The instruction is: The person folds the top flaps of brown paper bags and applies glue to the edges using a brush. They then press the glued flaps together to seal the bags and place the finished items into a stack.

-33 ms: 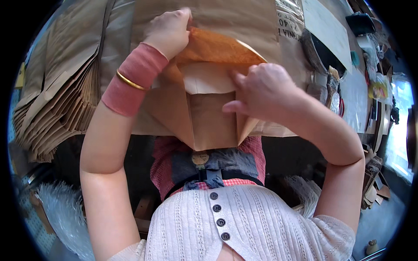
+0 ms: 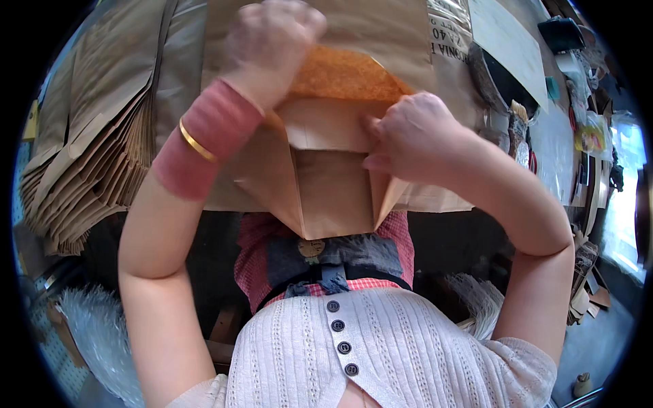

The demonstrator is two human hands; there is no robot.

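Observation:
A brown paper bag point(image 2: 333, 187) lies in front of me with its end folded open, showing a pale inner flap point(image 2: 326, 126) and an orange-brown flap point(image 2: 350, 73) at the far side. My right hand point(image 2: 422, 139) is closed at the bag's right edge. Its thumb and forefinger bend over the side fold, and the hand hides the right corner. Over the bag's far left corner is my left hand point(image 2: 272, 51), curled and smeared by motion. Whether it grips paper is hidden.
A fanned stack of brown paper bags point(image 2: 95, 170) sits at the left. More brown paper point(image 2: 381, 27) lies under the work. At the right are a dark curved container point(image 2: 493, 78), a brush point(image 2: 519, 115) and a pale sheet point(image 2: 507, 41). White plastic strands point(image 2: 95, 340) stand below the table at left.
My left hand has moved slightly away from me and to the right, along the far flap. My right thumb and forefinger have drawn closer to the bag's right fold. The bag has barely shifted.

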